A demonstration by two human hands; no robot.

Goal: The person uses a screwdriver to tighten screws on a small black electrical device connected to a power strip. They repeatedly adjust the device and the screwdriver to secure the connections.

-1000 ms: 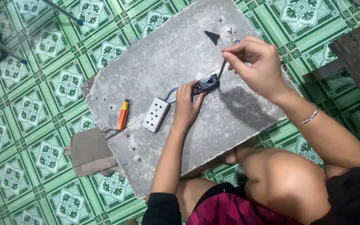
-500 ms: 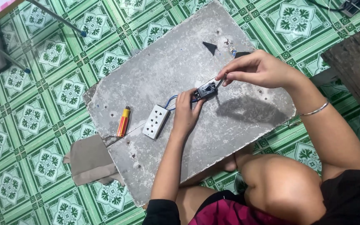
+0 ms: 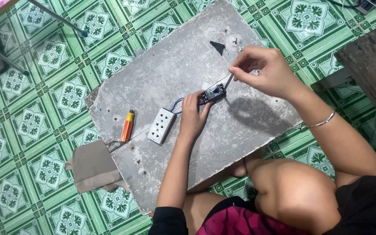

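Grey slab: matt, rough, cement-like, pitted with small holes, edges chipped; it lies on glossy green-and-white patterned ceramic floor tiles. White rectangular socket block and small black switch body: smooth moulded plastic, the thin tool shaft over the switch looks like bare metal. Orange-and-yellow lighter: shiny plastic; grey-brown folded rag: dull soft cloth; dark bench: rough weathered wood; thin wrist bangle: polished metal.

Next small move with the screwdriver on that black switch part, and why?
Probably turn the screwdriver in place. Its tip already sits at the small black switch part, the right hand pinches its handle, and the left hand steadies the part on the grey slab.
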